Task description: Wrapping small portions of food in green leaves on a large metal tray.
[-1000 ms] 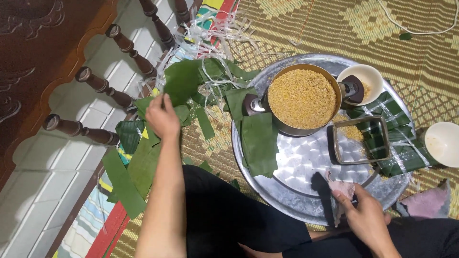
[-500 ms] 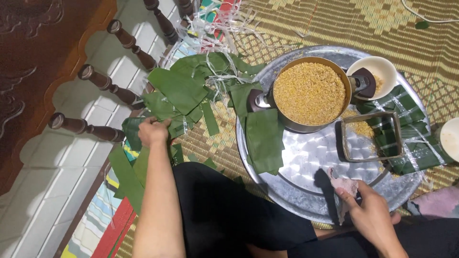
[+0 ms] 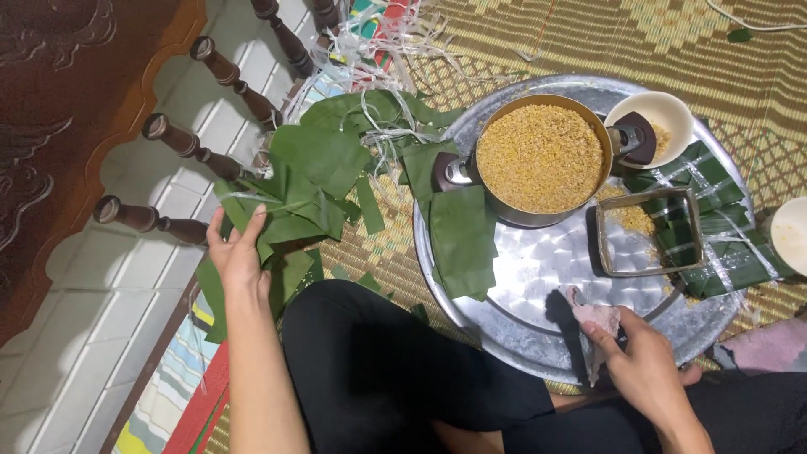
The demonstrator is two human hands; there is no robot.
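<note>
My left hand (image 3: 238,256) is now flat on the pile of green leaves (image 3: 307,181) out on my left, fingers spread and pressing the near edge, not yet closed on any one leaf. A second ago that hand was farther out on the heap; it has slid back toward me, so I judge I am picking out the next leaf.

My right hand (image 3: 643,370) is clenched on a pale cloth (image 3: 593,324), pinched against the near rim of the round metal tray (image 3: 538,336). It has hardly moved.

Counting outward: one cloth, one tray. On the tray sits one pot (image 3: 538,160) full of yellow grain, with a handle at each side, two in all. One leaf (image 3: 462,240) lies spread on the tray just left of the pot. One square metal frame (image 3: 646,231) rests right of it, on one bed of leaves crossed with pale strips (image 3: 714,235). One white bowl (image 3: 651,118) stands at the far right, and a second white bowl (image 3: 790,235) is cut by the right edge. Far off lies a tangle of pale strips (image 3: 387,46). Four dark turned wooden posts (image 3: 181,143) run along the left.
</note>
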